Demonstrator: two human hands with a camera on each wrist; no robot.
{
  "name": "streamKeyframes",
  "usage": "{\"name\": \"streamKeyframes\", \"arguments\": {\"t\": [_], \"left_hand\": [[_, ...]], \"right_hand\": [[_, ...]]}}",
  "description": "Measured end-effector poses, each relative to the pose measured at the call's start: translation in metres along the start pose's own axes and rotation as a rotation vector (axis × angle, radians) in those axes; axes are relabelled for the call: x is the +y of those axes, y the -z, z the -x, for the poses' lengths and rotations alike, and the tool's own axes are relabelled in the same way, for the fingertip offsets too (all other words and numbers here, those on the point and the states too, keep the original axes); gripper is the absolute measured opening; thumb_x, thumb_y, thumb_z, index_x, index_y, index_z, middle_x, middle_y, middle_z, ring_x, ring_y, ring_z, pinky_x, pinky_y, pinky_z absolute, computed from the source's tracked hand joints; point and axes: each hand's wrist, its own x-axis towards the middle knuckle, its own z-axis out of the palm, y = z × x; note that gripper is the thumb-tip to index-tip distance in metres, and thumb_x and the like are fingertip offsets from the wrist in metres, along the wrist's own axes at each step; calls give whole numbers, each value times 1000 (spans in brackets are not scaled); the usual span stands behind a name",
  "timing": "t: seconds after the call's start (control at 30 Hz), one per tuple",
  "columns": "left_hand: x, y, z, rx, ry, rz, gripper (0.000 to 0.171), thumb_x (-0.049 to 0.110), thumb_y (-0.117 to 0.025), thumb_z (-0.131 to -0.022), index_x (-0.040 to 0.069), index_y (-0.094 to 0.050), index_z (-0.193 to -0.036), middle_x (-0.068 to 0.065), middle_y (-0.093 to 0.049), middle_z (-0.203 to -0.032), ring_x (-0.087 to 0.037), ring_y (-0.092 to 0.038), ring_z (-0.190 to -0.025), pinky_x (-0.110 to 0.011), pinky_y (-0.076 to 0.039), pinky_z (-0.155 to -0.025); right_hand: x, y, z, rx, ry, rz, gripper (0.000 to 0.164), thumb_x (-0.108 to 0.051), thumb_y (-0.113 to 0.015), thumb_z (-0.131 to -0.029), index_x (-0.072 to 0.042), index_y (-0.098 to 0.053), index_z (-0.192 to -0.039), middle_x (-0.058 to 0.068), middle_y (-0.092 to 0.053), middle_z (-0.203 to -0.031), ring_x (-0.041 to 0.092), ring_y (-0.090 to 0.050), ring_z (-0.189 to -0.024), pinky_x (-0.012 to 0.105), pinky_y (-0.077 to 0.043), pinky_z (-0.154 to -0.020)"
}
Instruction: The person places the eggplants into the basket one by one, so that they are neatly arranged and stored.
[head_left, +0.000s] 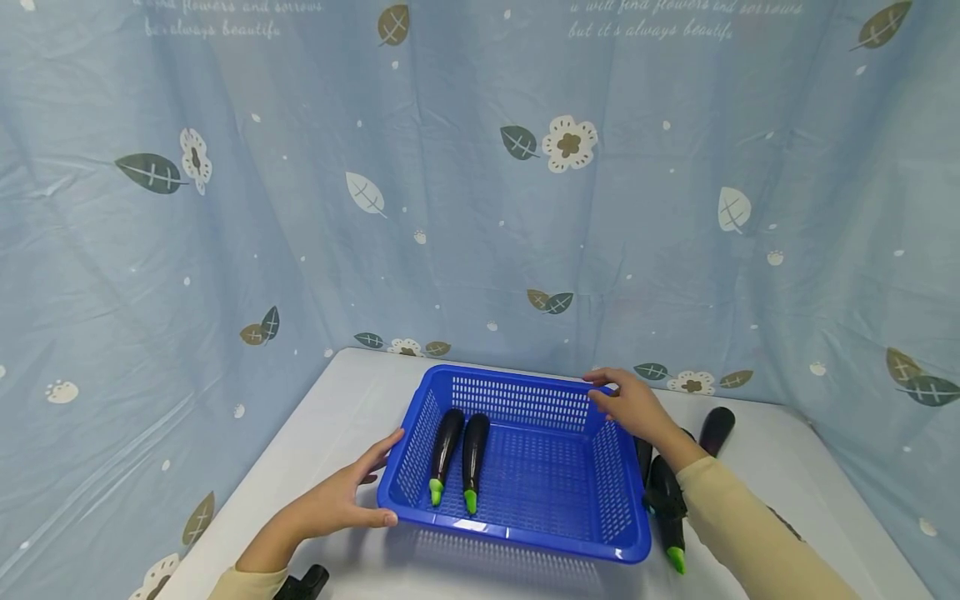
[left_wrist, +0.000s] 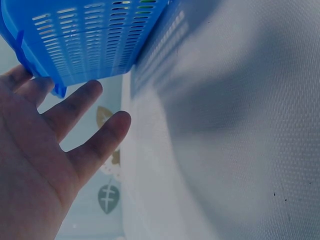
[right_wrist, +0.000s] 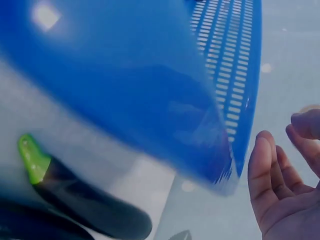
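Note:
A blue perforated plastic basket point(head_left: 517, 535) stands on the white table, with two dark eggplants point(head_left: 447, 450) lying side by side in its left half. At the basket's left side is my left hand point(head_left: 341, 496), its thumb spread toward the front corner. The left wrist view shows this hand's fingers point(left_wrist: 100, 145) extended, some of them at the rim. My right hand point(head_left: 633, 408) is at the far right corner, fingers loosely bent; in the right wrist view it holds nothing and a gap separates it from the basket.
Several more eggplants lie right of the basket, one point(head_left: 717, 429) toward the back and one with a green stem end point(head_left: 675, 557) nearer the front; my right forearm partly hides them. A blue patterned curtain point(head_left: 465, 183) hangs behind the table point(head_left: 360, 392).

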Motion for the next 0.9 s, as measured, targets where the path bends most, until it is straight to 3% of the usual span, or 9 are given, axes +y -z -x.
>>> {"name": "streamKeyframes", "arguments": {"t": [0.3,0.6,0.9], "left_hand": [[-2,0,-1,0,0,8,108,30,-83,-85,25,-11,-165,-22,-18,-167,-52,-35,-143,-68,-38,-108],[-3,-1,-2,-3,-5,0,108,30,-83,-85,27,-10,-165,-21,-19,-166,-51,-36,-142,-68,-39,-107],[-3,0,-1,-1,-4,-4,108,30,-83,-85,25,-10,-165,-22,-19,-166,-51,-37,-142,-67,-40,-107]], "right_hand": [[13,11,8,68,28,8,35,-16,-64,-101,-4,-63,-134,22,-64,-123,22,-69,-82,33,-60,-68],[33,20,17,89,-13,32,36,-17,-63,-102,-3,-62,-135,26,-62,-125,25,-68,-85,37,-61,-70],[53,27,26,117,-39,68,37,-16,-63,-101,-1,-61,-134,26,-63,-121,23,-68,-84,31,-58,-66]]}}
